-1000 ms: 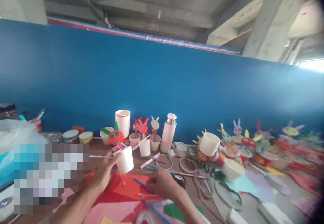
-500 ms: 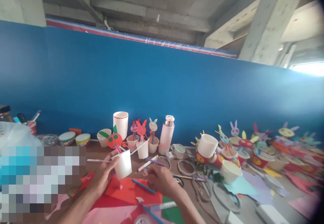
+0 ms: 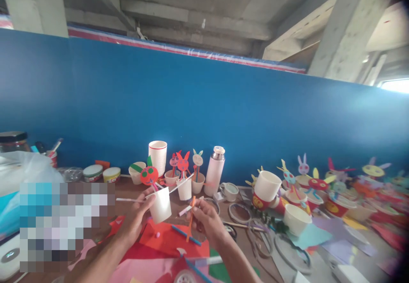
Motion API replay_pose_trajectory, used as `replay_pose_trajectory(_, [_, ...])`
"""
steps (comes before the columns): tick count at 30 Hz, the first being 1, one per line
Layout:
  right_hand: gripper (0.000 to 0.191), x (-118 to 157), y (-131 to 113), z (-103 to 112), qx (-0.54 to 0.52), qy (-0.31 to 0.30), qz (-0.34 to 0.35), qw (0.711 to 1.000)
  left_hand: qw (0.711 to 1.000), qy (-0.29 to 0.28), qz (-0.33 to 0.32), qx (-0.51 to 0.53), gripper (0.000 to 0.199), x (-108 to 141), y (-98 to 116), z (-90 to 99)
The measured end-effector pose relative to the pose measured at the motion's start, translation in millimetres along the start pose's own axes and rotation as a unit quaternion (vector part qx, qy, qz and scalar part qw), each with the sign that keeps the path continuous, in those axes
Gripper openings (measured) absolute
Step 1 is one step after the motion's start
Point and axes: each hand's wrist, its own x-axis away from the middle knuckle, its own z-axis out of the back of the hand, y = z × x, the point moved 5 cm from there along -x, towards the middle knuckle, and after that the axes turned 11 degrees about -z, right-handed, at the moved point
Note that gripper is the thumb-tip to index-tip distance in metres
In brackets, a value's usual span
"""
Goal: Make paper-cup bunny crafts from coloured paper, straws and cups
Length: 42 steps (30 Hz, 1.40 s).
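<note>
Left hand (image 3: pixel 139 211) clamped on cup (image 3: pixel 161 207), lower centre of frame | grip at its left side, likely to steady it, front uncovered | right hand (image 3: pixel 207 219) pinching orange strip (image 3: pixel 190 227) near its top, apparently leaving the lower length free
</note>
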Motion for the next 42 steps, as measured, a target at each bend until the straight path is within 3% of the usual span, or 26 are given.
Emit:
replay_pose_trajectory(7, [0.034,2,-1,-5,-0.065,-0.03,-0.001,0.997,1.0,-0.005,-0.012,-0.015,0.042,-2,-4,3.7])
replay_pose_trajectory(11, [0.027,4,-6,-7,0.04,0.011,0.03,0.999,0.999,-0.002,-0.014,-0.043,0.055,-2,-3,4.6])
replay_pose_trajectory(16, [0.023,9,-9,-6,0.154,0.077,0.061,0.983,0.995,-0.038,-0.034,-0.084,0.05,-2,-6,2.2])
replay_pose_trajectory(21, [0.018,17,-13,-12,0.337,0.153,0.167,0.914,0.988,-0.084,-0.058,-0.112,0.047,2,-8,-7.7])
replay_pose_trajectory(24, [0.017,16,-9,-17,0.35,0.148,0.183,0.907,0.984,-0.115,-0.064,-0.122,0.046,10,-9,-17.9])
replay_pose_trajectory(28, [0.01,14,-1,-19,0.309,0.158,0.125,0.929,0.988,-0.085,-0.073,-0.106,0.056,16,-13,-23.7])
replay_pose_trajectory(30, [0.018,14,0,-21,0.294,0.157,0.111,0.936,0.989,-0.065,-0.08,-0.107,0.053,16,-15,-23.4])
replay_pose_trajectory(35, [0.035,14,6,-28,0.266,0.144,0.096,0.948,0.984,-0.092,-0.061,-0.137,0.036,14,-19,-24.1])
replay_pose_trajectory(39, [0.061,15,12,-31,0.278,0.173,0.084,0.941,0.986,-0.087,-0.064,-0.125,0.04,15,-21,-24.4])
replay_pose_trajectory(42, [0.059,16,11,-33,0.29,0.175,0.088,0.937,0.986,-0.107,-0.044,-0.118,0.043,15,-27,-26.5])
